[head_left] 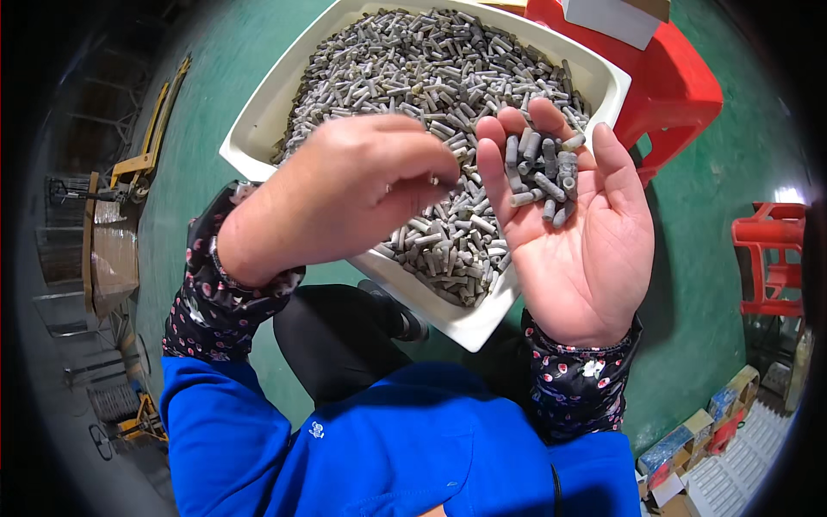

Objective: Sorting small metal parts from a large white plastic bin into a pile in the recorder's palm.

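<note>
A white plastic tub (245, 129) in front of me is heaped with small grey cylindrical pieces (413, 60), some of them hollow like short tubes. My right hand (586, 267) is palm up over the tub's right side, fingers slightly cupped, and bears a small pile of grey cylinders (547, 177). To its left, my left hand (353, 189) hangs above the heap with fingers curled into a pinch and apart from the right palm. Motion blurs its fingertips; a dark bit shows there, too unclear to name.
Behind the tub's right corner stands a red plastic stool (676, 95) with a white box (613, 21) on it. Another red stool (769, 258) is at far right. Cardboard boxes (689, 439) and a white slatted piece (732, 474) lie lower right. Yellow-framed equipment (142, 159) stands left.
</note>
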### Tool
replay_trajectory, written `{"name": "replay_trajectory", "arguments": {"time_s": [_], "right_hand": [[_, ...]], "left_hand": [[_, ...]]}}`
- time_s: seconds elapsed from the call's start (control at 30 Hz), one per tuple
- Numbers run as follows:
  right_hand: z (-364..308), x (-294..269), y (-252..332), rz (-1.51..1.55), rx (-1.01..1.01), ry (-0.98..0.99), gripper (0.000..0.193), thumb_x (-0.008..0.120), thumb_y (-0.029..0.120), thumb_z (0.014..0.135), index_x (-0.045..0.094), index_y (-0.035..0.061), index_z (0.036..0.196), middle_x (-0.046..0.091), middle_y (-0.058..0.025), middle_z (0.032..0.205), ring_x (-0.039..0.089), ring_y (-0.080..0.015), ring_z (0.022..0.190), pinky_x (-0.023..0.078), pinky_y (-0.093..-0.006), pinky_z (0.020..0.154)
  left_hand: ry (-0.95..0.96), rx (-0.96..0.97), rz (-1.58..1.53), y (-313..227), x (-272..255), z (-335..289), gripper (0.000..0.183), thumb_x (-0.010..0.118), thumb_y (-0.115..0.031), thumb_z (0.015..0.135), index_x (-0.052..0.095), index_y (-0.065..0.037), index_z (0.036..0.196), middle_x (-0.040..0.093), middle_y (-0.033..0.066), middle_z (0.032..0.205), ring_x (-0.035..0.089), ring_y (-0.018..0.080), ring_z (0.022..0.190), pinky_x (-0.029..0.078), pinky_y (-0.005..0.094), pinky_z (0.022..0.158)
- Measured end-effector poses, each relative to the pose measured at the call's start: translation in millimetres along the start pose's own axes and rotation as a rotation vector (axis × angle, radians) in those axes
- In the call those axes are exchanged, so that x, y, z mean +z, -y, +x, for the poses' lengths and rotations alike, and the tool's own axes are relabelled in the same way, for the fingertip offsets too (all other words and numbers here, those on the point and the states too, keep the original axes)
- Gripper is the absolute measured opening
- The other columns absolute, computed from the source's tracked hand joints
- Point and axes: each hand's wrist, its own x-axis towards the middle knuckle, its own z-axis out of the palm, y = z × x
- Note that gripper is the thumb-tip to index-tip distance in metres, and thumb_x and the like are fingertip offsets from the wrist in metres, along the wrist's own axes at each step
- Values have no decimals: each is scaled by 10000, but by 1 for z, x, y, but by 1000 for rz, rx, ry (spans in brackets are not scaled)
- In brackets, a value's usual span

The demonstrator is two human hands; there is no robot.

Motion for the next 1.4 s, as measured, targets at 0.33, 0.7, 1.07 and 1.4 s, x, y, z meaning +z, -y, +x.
{"name": "replay_trajectory", "arguments": {"time_s": [0.33, 0.7, 1.07, 1.4], "right_hand": [[-6, -4, -9, 0, 107, 2, 372, 313, 261, 986, 514, -10, 1143, 574, -110, 1141, 572, -211, 1028, 484, -390, 835], [-4, -2, -3, -4, 81, -5, 328, 406, 265, 969, 547, -7, 1084, 520, -141, 975, 492, -203, 811, 424, -248, 506], [-2, -7, 2, 30, 115, 19, 321, 405, 258, 967, 549, -16, 1052, 516, -160, 1017, 496, -218, 859, 436, -268, 545], [-4, -10, 6, 5, 91, 40, 332, 395, 264, 968, 552, -16, 1051, 522, -161, 1015, 498, -228, 859, 435, -278, 564]], "left_hand": [[-170, 80, 28, -32, -9, 41, 194, 710, 3, 703, 637, -8, 882, 612, 25, 745, 569, 95, 662, 464, 229, 578], [351, -232, 9, 0, -11, -24, 153, 680, -46, 691, 643, -26, 838, 560, 90, 762, 580, 261, 716, 476, 340, 644], [484, -168, 157, 8, 2, -13, 66, 625, -69, 696, 608, -26, 744, 556, 103, 744, 589, 296, 735, 483, 375, 650], [570, -176, -59, 11, -3, -7, 90, 636, -59, 684, 618, -37, 769, 552, 89, 745, 585, 286, 729, 473, 363, 647]]}}
